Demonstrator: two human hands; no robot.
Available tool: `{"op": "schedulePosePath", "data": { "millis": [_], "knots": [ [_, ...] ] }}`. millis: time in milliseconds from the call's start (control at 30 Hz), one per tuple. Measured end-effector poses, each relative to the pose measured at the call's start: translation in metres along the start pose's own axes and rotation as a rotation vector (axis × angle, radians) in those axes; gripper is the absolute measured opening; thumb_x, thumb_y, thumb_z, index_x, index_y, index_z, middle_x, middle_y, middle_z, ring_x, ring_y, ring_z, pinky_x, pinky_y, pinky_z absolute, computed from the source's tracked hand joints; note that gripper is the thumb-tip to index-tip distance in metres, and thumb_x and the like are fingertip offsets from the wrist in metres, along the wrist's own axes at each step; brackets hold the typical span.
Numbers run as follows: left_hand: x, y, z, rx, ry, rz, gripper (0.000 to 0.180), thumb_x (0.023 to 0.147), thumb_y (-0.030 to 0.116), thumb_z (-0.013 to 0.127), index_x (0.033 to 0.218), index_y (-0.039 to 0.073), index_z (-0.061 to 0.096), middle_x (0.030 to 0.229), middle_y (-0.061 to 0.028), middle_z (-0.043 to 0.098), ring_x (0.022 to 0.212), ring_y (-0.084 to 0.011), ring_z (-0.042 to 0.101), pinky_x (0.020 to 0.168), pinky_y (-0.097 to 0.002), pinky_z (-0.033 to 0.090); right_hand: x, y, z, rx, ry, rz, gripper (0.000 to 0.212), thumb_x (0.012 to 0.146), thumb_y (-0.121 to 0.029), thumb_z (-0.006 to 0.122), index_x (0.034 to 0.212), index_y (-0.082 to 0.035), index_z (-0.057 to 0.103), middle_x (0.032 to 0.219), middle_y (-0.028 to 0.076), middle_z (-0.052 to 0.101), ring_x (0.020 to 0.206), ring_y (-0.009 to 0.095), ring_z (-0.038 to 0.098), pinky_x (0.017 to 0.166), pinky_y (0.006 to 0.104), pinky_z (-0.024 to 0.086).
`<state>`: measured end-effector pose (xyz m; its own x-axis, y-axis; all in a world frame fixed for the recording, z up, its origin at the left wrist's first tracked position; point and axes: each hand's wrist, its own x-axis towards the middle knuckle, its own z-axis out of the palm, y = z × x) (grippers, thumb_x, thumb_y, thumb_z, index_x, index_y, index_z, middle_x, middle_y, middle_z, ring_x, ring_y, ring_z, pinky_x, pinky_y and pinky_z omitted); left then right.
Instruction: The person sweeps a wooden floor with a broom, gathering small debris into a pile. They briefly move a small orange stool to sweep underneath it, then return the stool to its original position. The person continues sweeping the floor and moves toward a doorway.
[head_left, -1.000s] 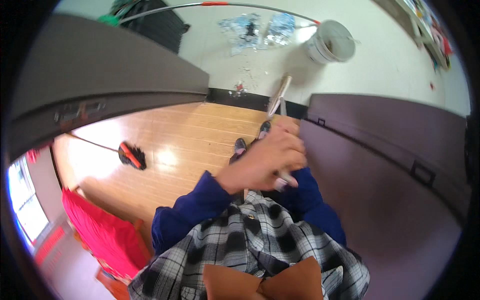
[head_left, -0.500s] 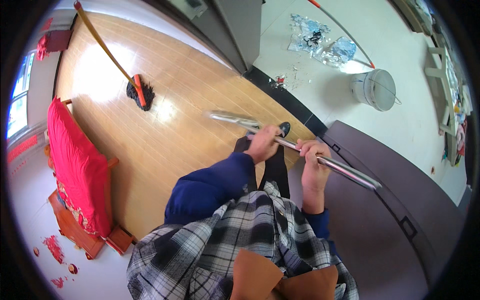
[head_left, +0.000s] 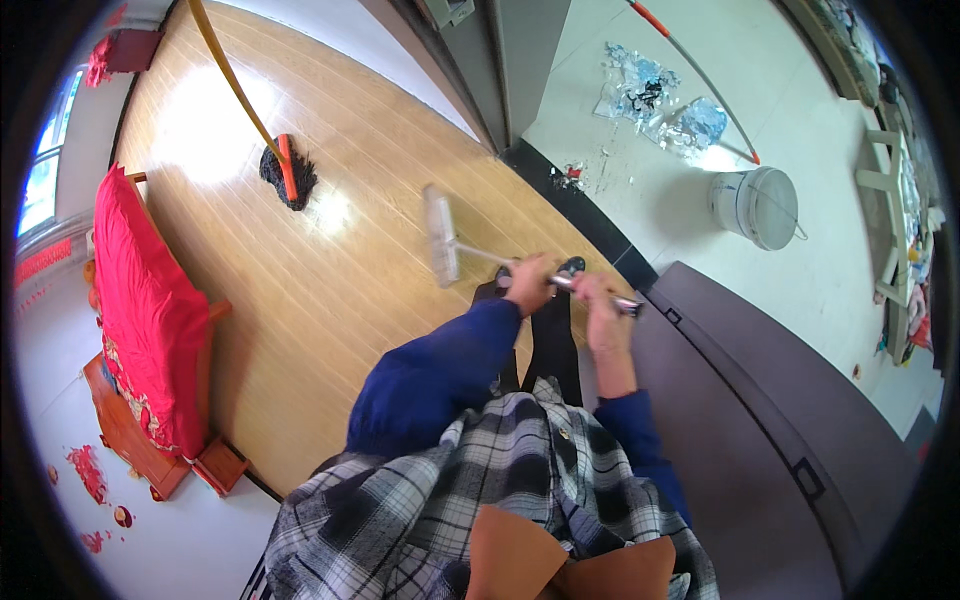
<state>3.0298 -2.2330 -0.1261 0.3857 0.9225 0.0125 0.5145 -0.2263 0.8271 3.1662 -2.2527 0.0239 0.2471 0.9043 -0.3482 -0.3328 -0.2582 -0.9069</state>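
Note:
My left hand [head_left: 530, 284] is closed around the silver pole of a long-handled floor tool [head_left: 441, 238]. Its wide pale head, blurred by motion, is over the wooden floor to the left of my feet; whether it is a mop or a broom I cannot tell. Higher up the same pole, my right hand [head_left: 604, 318] is wrapped near the handle's end, which sticks out to its right. The pole slants across my legs, in front of my black shoes [head_left: 572, 266].
A black mop [head_left: 288, 172] with a yellow pole stands far left. Red-covered furniture [head_left: 155, 320] lines the left side. Past a dark threshold [head_left: 575, 205] are small debris [head_left: 572, 175], crumpled plastic [head_left: 640, 88] and a white bucket [head_left: 757, 207]. Dark panels with handles [head_left: 740, 400] flank my right.
The floor tool has turned, so its wide head now shows broadside instead of edge-on. Its handle end has drawn in toward my right hand. Both hands keep their grip.

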Motion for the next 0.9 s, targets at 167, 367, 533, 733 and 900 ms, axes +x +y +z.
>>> {"op": "schedulePosePath", "data": {
  "millis": [167, 367, 533, 733, 900],
  "knots": [
    [0.054, 0.083, 0.01, -0.258, -0.278, 0.007, 0.038, 0.07, 0.006, 0.07, 0.106, 0.01, 0.059, 0.081, -0.0133, 0.063, 0.081, -0.0363, 0.061, 0.071, -0.0474, 0.044, -0.01, -0.078, -0.01, -0.225, 0.179, -0.227, 0.021, 0.091, -0.006, 0.055, 0.071, -0.003, 0.052, 0.07, 0.005, 0.055, 0.074, 0.017, 0.056, 0.087, 0.0395, 0.047],
    [0.05, 0.127, -0.053, -0.121, -0.357, 0.114, 0.034, 0.07, 0.005, 0.066, 0.101, 0.011, 0.052, 0.078, -0.0131, 0.06, 0.079, -0.0361, 0.061, 0.067, -0.0486, 0.042, -0.033, -0.128, 0.001, -0.165, -0.01, -0.394, 0.024, 0.088, -0.011, 0.06, 0.066, -0.002, 0.053, 0.068, 0.008, 0.057, 0.07, 0.02, 0.057, 0.082, 0.04, 0.049],
    [0.046, 0.078, -0.075, 0.146, -0.476, -0.007, 0.035, 0.069, 0.005, 0.066, 0.101, 0.01, 0.052, 0.081, -0.015, 0.064, 0.082, -0.0364, 0.064, 0.067, -0.0462, 0.048, -0.013, -0.071, -0.009, 0.045, -0.212, -0.247, 0.024, 0.085, -0.005, 0.062, 0.065, -0.003, 0.049, 0.072, 0.008, 0.056, 0.077, 0.021, 0.057, 0.089, 0.0414, 0.046],
    [0.081, 0.031, -0.004, 0.006, -0.573, 0.073, 0.028, 0.074, 0.01, 0.067, 0.098, 0.015, 0.053, 0.08, -0.0119, 0.065, 0.083, -0.0364, 0.064, 0.064, -0.049, 0.045, 0.008, -0.032, -0.034, 0.008, 0.213, -0.159, 0.025, 0.088, -0.003, 0.056, 0.065, -0.003, 0.048, 0.072, 0.006, 0.053, 0.079, 0.017, 0.056, 0.098, 0.0422, 0.044],
    [0.085, 0.092, 0.042, -0.065, -0.602, 0.07, 0.035, 0.07, 0.003, 0.067, 0.1, 0.011, 0.05, 0.077, -0.014, 0.062, 0.08, -0.039, 0.062, 0.066, -0.0474, 0.045, -0.007, -0.088, -0.071, -0.153, 0.202, -0.209, 0.029, 0.089, -0.005, 0.057, 0.062, -0.002, 0.046, 0.071, 0.009, 0.057, 0.074, 0.018, 0.056, 0.089, 0.0384, 0.048]
  ]
}}
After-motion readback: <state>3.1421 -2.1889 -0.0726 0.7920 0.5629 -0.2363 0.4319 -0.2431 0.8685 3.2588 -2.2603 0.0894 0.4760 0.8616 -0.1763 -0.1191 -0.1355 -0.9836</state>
